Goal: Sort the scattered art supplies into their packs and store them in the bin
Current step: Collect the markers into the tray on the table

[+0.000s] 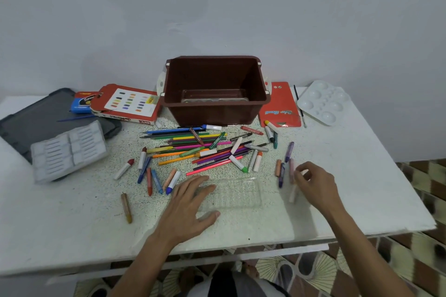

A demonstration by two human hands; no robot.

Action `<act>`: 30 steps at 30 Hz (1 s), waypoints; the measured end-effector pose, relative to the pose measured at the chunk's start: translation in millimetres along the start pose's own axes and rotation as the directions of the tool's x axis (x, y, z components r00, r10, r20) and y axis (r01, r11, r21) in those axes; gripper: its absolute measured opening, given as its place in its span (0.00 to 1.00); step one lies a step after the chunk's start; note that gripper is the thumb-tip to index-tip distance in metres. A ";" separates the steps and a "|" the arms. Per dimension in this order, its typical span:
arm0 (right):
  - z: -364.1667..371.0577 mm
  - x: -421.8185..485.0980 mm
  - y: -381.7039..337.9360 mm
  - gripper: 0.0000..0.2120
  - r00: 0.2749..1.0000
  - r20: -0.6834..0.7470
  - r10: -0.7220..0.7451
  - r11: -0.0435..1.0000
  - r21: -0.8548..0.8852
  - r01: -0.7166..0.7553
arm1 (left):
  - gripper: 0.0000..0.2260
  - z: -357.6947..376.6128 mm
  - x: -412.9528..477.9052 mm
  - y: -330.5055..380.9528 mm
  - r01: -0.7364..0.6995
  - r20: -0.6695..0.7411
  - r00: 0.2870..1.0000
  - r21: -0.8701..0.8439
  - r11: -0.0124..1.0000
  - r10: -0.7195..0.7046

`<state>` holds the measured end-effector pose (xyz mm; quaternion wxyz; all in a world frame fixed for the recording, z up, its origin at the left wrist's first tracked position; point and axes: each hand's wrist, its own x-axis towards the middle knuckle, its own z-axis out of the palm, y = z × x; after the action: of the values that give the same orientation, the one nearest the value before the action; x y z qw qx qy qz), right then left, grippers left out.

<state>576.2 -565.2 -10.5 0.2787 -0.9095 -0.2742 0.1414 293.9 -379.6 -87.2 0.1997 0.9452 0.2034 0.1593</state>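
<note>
Art supplies lie scattered over the white table, mostly mid-table in front of the bin; almost nothing sorted yet.

Far left: grey lid or board, with a white ridged insert tray on its near edge. Behind it a blue pack and a red oil-pastel box, flap open.

Left of centre: loose crayons and a lone brown crayon near the front edge.

Centre: left hand flat, fingers spread, pressing on the left end of a clear plastic tray; steadying it, not gripping. Behind it, the pile of pencils and pens. Further back, the brown bin, open, something clear lying at the bottom.

Right of centre: right hand with fingertips pinched on a pale crayon, blurred, so contact looks likely but not certain. A few crayons lie just beside it.

Right: red flat pack, thin brush, white palette.

Step, as judged: early sorting, loading crayons into the clear tray. Next move calls for carrying the pale crayon left over the tray and laying it into a groove while the left hand pins the tray.
</note>
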 end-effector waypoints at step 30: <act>8.8 -22.4 3.8 0.11 0.998 0.038 0.042 0.995 0.091 -0.045 | 0.24 1.4 -1.5 1.8 0.026 -0.031 0.999 -0.005 1.000 -0.026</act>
<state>556.0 -576.9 -17.4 0.3120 -0.8987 -0.2526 0.1764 293.7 -382.2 -87.9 0.2006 0.9394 0.2185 0.1720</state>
